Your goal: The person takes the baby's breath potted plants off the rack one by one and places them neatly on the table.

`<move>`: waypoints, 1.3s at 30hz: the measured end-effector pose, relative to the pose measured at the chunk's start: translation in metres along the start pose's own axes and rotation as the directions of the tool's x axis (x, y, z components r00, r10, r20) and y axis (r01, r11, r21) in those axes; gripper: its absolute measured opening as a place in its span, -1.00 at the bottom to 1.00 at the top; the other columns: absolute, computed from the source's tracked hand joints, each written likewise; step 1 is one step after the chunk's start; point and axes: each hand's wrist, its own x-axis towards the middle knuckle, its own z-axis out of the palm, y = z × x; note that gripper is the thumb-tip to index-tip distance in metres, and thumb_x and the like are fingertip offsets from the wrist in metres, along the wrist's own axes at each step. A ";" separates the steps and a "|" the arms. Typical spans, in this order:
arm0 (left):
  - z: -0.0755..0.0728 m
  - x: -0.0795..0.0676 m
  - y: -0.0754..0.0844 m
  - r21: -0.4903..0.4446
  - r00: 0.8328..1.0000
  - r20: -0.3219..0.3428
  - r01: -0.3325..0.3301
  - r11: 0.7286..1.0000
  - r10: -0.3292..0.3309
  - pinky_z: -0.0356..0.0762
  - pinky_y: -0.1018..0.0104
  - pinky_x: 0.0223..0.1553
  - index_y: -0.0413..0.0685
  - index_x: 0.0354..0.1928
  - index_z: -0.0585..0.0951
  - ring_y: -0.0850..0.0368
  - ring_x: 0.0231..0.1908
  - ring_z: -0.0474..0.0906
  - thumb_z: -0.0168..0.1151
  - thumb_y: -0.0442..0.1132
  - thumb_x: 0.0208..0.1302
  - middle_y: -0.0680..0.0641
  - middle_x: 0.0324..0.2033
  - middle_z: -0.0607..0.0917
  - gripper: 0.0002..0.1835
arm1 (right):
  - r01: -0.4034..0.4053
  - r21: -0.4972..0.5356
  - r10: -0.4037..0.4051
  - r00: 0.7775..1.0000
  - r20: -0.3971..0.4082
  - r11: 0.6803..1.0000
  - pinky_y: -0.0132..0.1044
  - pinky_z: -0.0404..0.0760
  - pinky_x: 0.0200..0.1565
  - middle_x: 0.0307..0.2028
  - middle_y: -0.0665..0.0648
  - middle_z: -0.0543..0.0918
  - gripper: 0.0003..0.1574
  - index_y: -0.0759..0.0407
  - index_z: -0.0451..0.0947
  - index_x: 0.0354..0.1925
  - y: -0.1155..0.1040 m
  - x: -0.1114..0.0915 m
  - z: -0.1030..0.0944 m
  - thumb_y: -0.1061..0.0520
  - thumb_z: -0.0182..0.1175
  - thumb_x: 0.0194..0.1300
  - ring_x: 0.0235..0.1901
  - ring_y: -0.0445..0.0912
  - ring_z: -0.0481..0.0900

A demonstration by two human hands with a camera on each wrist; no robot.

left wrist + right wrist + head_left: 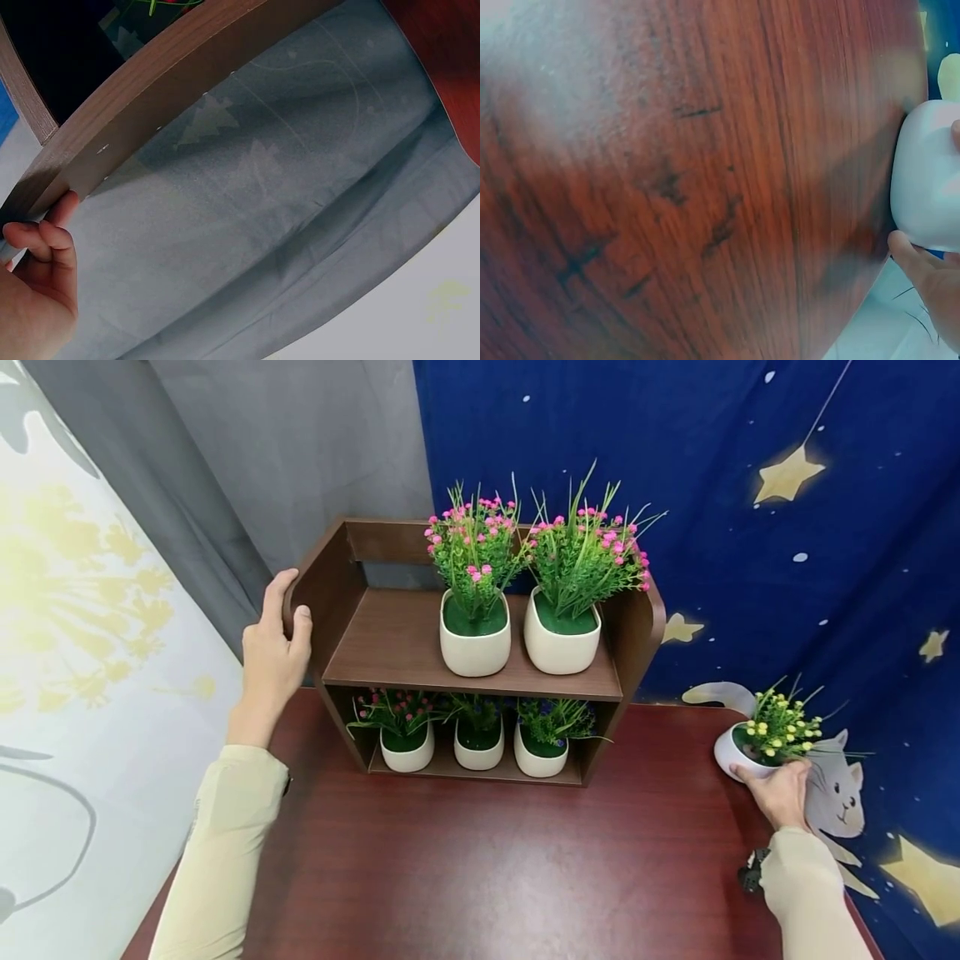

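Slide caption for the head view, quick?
Person's left grip holds the brown shelf while the right grip holds a yellow-flowered potted plant.

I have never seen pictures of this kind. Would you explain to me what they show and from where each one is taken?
There is no machine: a person works with two bare hands. A camera worn on the head took the wide picture; one on each wrist took the others.

On the dark red, wood-grained table stands a brown two-level shelf. It bears two cream pots of pink flowers above and three cream pots of small flowering plants below.

The left hand grips the shelf's side. The right hand holds a rounded white pot of yellow flowers near the table's far right corner.
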 end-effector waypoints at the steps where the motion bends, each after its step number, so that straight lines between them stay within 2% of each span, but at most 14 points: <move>1: 0.000 0.000 0.000 -0.002 1.000 0.000 -0.001 1.000 0.001 0.13 0.15 -0.65 0.18 0.30 0.32 0.14 -0.81 0.08 -0.06 -0.14 0.33 -0.04 -0.75 0.32 -0.52 | -0.006 0.003 0.006 1.000 0.009 1.000 0.14 -0.06 0.23 0.20 0.71 -0.15 0.35 0.62 -0.48 0.26 0.000 0.000 0.000 -0.09 0.25 0.12 0.21 0.48 -0.05; 5: 0.000 0.000 -0.001 -0.005 1.000 -0.002 -0.002 1.000 0.002 0.12 0.15 -0.65 0.17 0.30 0.32 0.14 -0.81 0.07 -0.06 -0.15 0.33 -0.04 -0.75 0.31 -0.52 | -0.037 0.027 0.036 0.999 0.035 0.999 0.12 -0.10 0.24 0.25 0.68 -0.28 0.41 0.53 -0.61 0.28 -0.001 -0.003 0.001 -0.14 0.21 0.14 0.25 0.45 -0.13; 10: 0.000 0.000 -0.002 0.001 1.000 -0.003 -0.001 1.000 0.001 0.09 0.16 -0.67 0.17 0.30 0.32 0.21 -0.82 0.04 -0.06 -0.15 0.33 -0.01 -0.76 0.28 -0.53 | -0.032 0.078 0.032 0.999 0.002 0.996 0.16 -0.02 0.21 0.29 0.58 -0.18 0.37 0.33 -0.54 0.35 0.000 -0.013 0.004 -0.15 0.24 0.10 0.24 0.43 -0.03; 14: -0.001 0.000 0.000 0.004 1.000 -0.007 0.000 1.000 0.000 0.08 0.16 -0.68 0.18 0.30 0.32 0.20 -0.82 0.03 -0.06 -0.15 0.33 -0.01 -0.77 0.28 -0.52 | -0.005 0.112 0.008 1.000 -0.023 0.994 0.14 -0.07 0.24 0.32 0.56 -0.25 0.36 0.30 -0.58 0.36 -0.001 -0.026 0.003 -0.11 0.23 0.13 0.29 0.38 -0.10; 17: -0.001 -0.001 0.001 0.004 1.000 -0.003 0.005 1.000 -0.005 0.09 0.16 -0.68 0.19 0.30 0.32 0.16 -0.82 0.05 -0.07 -0.14 0.33 -0.03 -0.77 0.29 -0.52 | -0.003 0.137 0.006 1.000 -0.026 0.991 0.11 -0.10 0.25 0.31 0.60 -0.25 0.37 0.35 -0.60 0.35 -0.004 -0.043 0.001 -0.09 0.23 0.14 0.30 0.37 -0.13; 20: -0.001 -0.001 0.001 0.001 1.000 0.001 0.006 1.000 -0.006 0.11 0.16 -0.67 0.20 0.30 0.32 0.15 -0.82 0.07 -0.07 -0.14 0.34 -0.04 -0.76 0.31 -0.52 | -0.007 0.157 0.011 1.000 -0.025 0.988 0.12 -0.04 0.23 0.29 0.63 -0.18 0.37 0.37 -0.60 0.35 -0.011 -0.064 -0.003 -0.08 0.23 0.15 0.27 0.41 -0.03; 24: -0.001 0.000 0.002 0.004 1.000 0.000 0.004 1.000 -0.004 0.10 0.16 -0.67 0.20 0.30 0.32 0.20 -0.82 0.06 -0.07 -0.13 0.34 -0.03 -0.76 0.31 -0.52 | -0.035 0.179 0.039 0.999 -0.019 0.983 0.18 0.08 0.17 0.31 0.58 -0.13 0.38 0.29 -0.61 0.37 -0.024 -0.091 -0.009 -0.10 0.24 0.15 0.20 0.44 0.12; 28: -0.001 -0.001 0.003 0.005 1.000 0.010 0.004 1.000 -0.004 0.09 0.16 -0.68 0.20 0.31 0.30 0.14 -0.83 0.06 -0.09 -0.13 0.34 -0.02 -0.76 0.28 -0.52 | -0.026 0.214 0.040 0.998 -0.058 0.976 0.20 0.19 0.09 0.31 0.53 -0.01 0.36 0.22 -0.50 0.41 -0.033 -0.116 -0.007 -0.10 0.29 0.12 0.15 0.43 0.22; 31: -0.001 -0.001 0.004 0.003 1.000 0.025 0.005 1.000 -0.005 0.08 0.16 -0.69 0.21 0.32 0.28 0.08 -0.83 0.06 -0.11 -0.13 0.36 -0.03 -0.77 0.26 -0.52 | 0.010 0.239 0.013 0.996 -0.093 0.971 0.01 0.38 0.04 0.29 0.46 0.07 0.29 0.16 -0.37 0.42 -0.036 -0.131 -0.002 -0.08 0.32 0.10 0.16 0.34 0.27; 33: -0.001 0.000 0.004 0.000 1.000 0.029 0.006 1.000 -0.006 0.08 0.15 -0.70 0.21 0.33 0.27 0.05 -0.84 0.06 -0.13 -0.12 0.36 -0.04 -0.78 0.25 -0.52 | 0.027 0.248 -0.006 0.996 -0.085 0.968 -0.03 0.44 -0.02 0.30 0.42 0.09 0.26 0.15 -0.33 0.42 -0.047 -0.144 -0.002 -0.05 0.33 0.10 0.16 0.29 0.29; 34: -0.001 0.000 0.004 -0.001 1.000 0.029 0.007 1.000 -0.007 0.07 0.15 -0.70 0.21 0.33 0.27 0.04 -0.84 0.06 -0.14 -0.12 0.36 -0.05 -0.79 0.25 -0.52 | 0.034 0.262 -0.016 0.998 -0.068 0.964 -0.04 0.46 -0.04 0.31 0.42 0.08 0.26 0.17 -0.32 0.42 -0.055 -0.151 -0.003 -0.02 0.34 0.10 0.18 0.28 0.28; 35: -0.001 0.000 0.004 -0.002 1.000 0.028 0.007 1.000 -0.007 0.07 0.14 -0.70 0.21 0.33 0.27 0.03 -0.84 0.06 -0.14 -0.12 0.37 -0.05 -0.79 0.25 -0.52 | 0.038 0.261 -0.027 0.999 -0.047 0.965 -0.19 0.51 -0.08 0.32 0.40 0.08 0.26 0.16 -0.32 0.42 -0.064 -0.159 -0.004 -0.01 0.34 0.10 0.18 0.27 0.28; 36: -0.001 0.000 0.004 -0.003 1.000 0.027 0.008 1.000 -0.008 0.07 0.14 -0.70 0.20 0.33 0.27 0.02 -0.84 0.06 -0.14 -0.12 0.37 -0.06 -0.79 0.25 -0.52 | 0.044 0.273 -0.039 0.999 -0.024 0.961 -0.25 0.51 -0.09 0.32 0.39 0.08 0.27 0.19 -0.32 0.42 -0.077 -0.167 -0.008 0.02 0.35 0.09 0.18 0.28 0.27; 39: -0.001 -0.001 0.004 -0.003 1.000 0.025 0.012 1.000 -0.012 0.08 0.13 -0.69 0.20 0.33 0.26 0.01 -0.84 0.07 -0.15 -0.12 0.37 -0.07 -0.79 0.26 -0.52 | 0.092 0.283 -0.104 0.994 0.026 0.955 -0.57 0.44 -0.18 0.33 0.38 0.08 0.27 0.21 -0.30 0.42 -0.108 -0.187 -0.013 0.08 0.37 0.07 0.18 0.28 0.26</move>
